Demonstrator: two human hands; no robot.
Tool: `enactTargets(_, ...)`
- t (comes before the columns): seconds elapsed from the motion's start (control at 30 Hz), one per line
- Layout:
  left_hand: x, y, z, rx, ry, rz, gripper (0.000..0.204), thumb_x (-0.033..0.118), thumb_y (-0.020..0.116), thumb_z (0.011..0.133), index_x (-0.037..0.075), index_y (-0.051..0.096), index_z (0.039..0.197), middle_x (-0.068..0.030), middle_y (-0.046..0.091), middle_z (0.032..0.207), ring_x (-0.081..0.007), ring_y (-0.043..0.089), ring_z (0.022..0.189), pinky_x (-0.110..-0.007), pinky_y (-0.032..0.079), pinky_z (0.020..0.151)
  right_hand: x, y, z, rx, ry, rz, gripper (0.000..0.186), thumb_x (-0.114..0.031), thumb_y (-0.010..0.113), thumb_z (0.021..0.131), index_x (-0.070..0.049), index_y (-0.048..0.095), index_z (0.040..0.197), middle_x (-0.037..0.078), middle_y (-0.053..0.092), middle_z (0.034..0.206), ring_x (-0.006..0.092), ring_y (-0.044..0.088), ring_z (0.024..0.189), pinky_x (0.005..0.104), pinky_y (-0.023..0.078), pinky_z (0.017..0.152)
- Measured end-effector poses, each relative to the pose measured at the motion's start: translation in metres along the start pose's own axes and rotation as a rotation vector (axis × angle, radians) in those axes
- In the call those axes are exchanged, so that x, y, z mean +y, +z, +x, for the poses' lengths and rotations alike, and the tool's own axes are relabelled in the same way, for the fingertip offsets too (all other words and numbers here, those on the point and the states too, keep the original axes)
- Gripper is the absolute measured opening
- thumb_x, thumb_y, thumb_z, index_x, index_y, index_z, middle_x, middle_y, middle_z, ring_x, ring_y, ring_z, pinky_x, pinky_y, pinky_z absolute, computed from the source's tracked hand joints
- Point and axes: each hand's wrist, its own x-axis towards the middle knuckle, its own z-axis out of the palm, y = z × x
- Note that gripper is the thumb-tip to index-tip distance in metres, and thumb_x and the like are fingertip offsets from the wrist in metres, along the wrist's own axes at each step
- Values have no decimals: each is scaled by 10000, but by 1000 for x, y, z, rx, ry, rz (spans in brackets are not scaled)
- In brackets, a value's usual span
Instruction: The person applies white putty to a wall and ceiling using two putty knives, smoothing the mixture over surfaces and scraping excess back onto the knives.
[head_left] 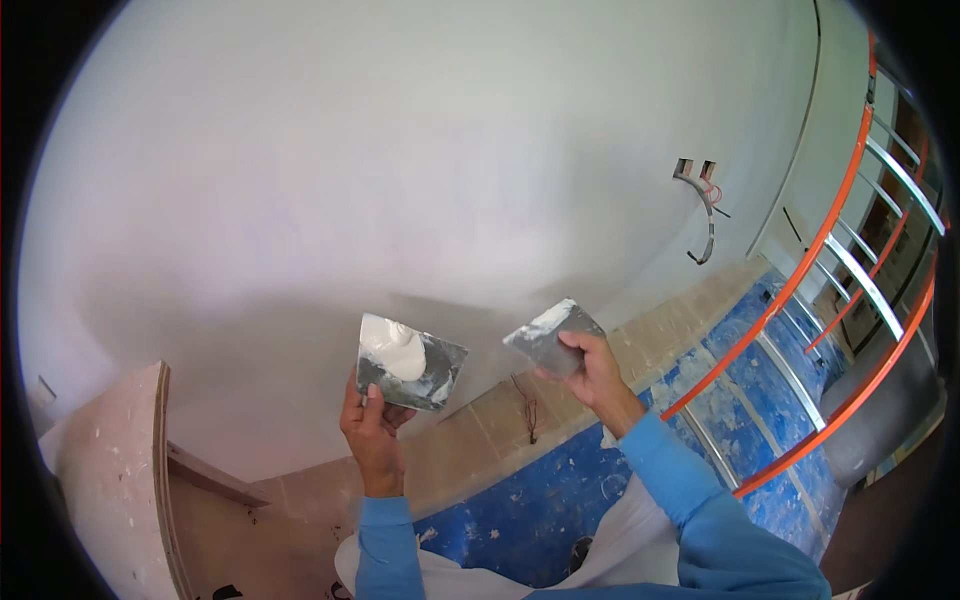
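My left hand point(376, 432) grips a flat grey plasterer's blade point(440, 367) by its lower edge, thumb on the face and fingers behind. A thick dollop of white filler point(394, 350) lies on that blade. To the right, my right hand point(592, 378) is closed round a second grey blade point(548, 345), tilted, with white filler smeared along its upper edge. The two blades are apart, both in front of the pale wall point(400, 150). Whatever handles the blades have are hidden by my fingers.
An orange ladder point(835, 225) with metal rungs stands at right. Wires hang from two wall boxes point(695, 168). A spattered board point(120, 470) leans at lower left. Blue sheeting point(530, 520) and tiles point(470, 440) cover the floor; a dark grey container point(880, 420) stands behind the ladder.
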Motion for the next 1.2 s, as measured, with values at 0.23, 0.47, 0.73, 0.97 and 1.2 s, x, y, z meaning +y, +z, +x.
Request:
enactTargets(0.23, -44, 13, -10, -91, -67, 33, 391, 187, 531, 1017, 37, 509, 1378, -75, 683, 1082, -148, 691, 831, -270, 586, 695, 45, -10, -9, -35, 103, -36, 390, -8, 636, 870, 22, 535, 1245, 121, 637, 1168, 246, 655, 1049, 411, 553, 940)
enactTargets(0.47, -46, 25, -19, -586, 554, 883, 451, -43, 590, 891, 36, 563, 1334, -191, 706, 928, -257, 681, 651, -344, 554, 596, 53, -18, -9, -192, 135, 91, 410, -1, 669, 871, -24, 543, 1260, 98, 630, 1186, 232, 624, 1110, 390, 517, 994)
enactTargets(0.73, -45, 25, -26, -857, 503, 1434, 435, -74, 569, 798, 45, 629, 1212, -191, 646, 759, -337, 636, 623, -395, 524, 600, 30, -37, -9, -172, 98, 202, 404, -6, 667, 879, -27, 546, 1264, 105, 631, 1190, 233, 625, 1119, 382, 515, 989)
enactTargets(0.97, -112, -30, 1, -145, -502, -228, 430, 26, 514, 853, -38, 546, 1277, -185, 639, 1211, -293, 663, 1062, -452, 536, 939, 4, -28, -17, -315, -525, -714, 510, 67, 631, 851, -33, 535, 1341, 75, 606, 1150, 201, 610, 1030, 316, 489, 906)
enactTargets(1.2, -95, 30, -30, -224, -492, -313, 359, 116, 516, 990, 4, 498, 1331, -109, 584, 1312, -245, 600, 1180, -396, 522, 983, 6, -20, -31, -595, -786, -1501, 868, 138, 693, 637, -93, 478, 1444, 153, 506, 1201, 329, 528, 1105, 366, 482, 911)
